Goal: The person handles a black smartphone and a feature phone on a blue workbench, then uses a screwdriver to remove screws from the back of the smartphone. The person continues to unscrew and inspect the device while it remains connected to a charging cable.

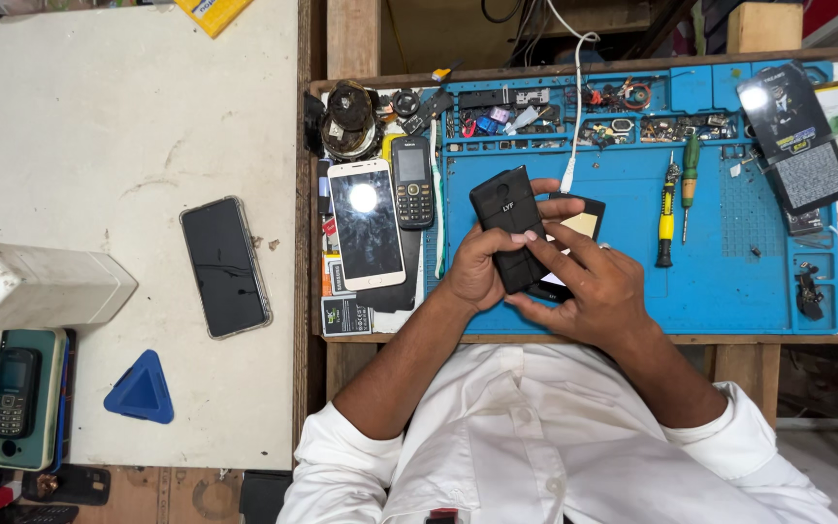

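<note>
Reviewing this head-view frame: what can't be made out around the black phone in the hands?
- Black phone: its lower end is covered by the left hand and the right hand.
- Dark part with a yellow face: mostly hidden behind the phone and the right hand's fingers.
- Small parts in the blue mat's top trays: too small to identify.

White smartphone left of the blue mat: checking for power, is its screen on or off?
Off: the white smartphone lies face up, its screen dark with only a lamp glare.
</note>
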